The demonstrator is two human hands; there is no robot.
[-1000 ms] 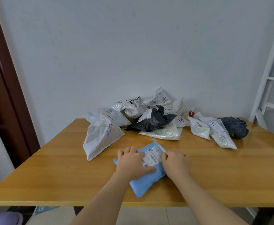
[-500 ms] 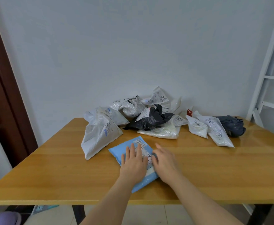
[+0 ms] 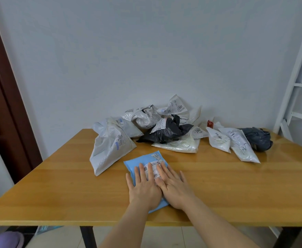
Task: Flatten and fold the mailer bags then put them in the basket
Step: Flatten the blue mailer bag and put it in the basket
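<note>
A blue mailer bag (image 3: 137, 161) with a white shipping label lies folded on the wooden table (image 3: 236, 185), near the front middle. My left hand (image 3: 144, 187) presses flat on its left half, fingers straight. My right hand (image 3: 173, 185) lies flat beside it on the bag's right half, fingers spread and partly on the table. A heap of crumpled mailer bags sits behind: a large white one (image 3: 109, 147), a black one (image 3: 166, 133), a pale flat one (image 3: 178, 145). No basket is in view.
At the back right lie two white bags (image 3: 236, 144) and a dark grey bag (image 3: 257, 138). A white ladder frame (image 3: 296, 83) stands at the right, a dark brown door frame (image 3: 5, 97) at the left. A purple object (image 3: 1, 240) shows below the table's left corner.
The blue bag now lies flatter and more squarely under both hands. My hands have opened from holding its folded edge and slid forward, side by side, pressing it down.
</note>
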